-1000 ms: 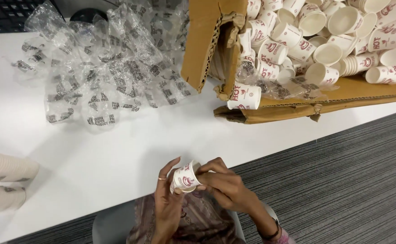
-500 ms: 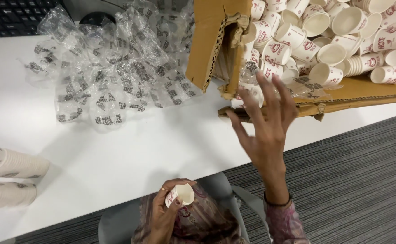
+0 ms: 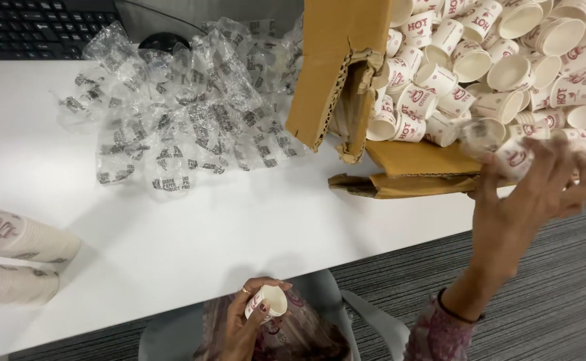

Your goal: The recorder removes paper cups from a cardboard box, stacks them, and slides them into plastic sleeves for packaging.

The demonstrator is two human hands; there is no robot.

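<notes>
Cups (image 3: 480, 60) fill the cardboard box (image 3: 346, 60); right hand (image 3: 527, 200) grips one there, left hand (image 3: 249, 327) holds a paper cup (image 3: 266, 302).

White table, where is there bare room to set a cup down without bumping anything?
The widest bare patch of the table lies in front of the crumpled plastic wrappers, between the cup stacks at the left edge and the cardboard box. It is crowded at the back by the wrappers and at the right, where the box brims with loose cups.

Matt paper cups (image 3: 480, 60); rough corrugated cardboard box (image 3: 336, 60); glossy crinkled plastic wrappers (image 3: 179, 120); smooth white table (image 3: 239, 220).
</notes>
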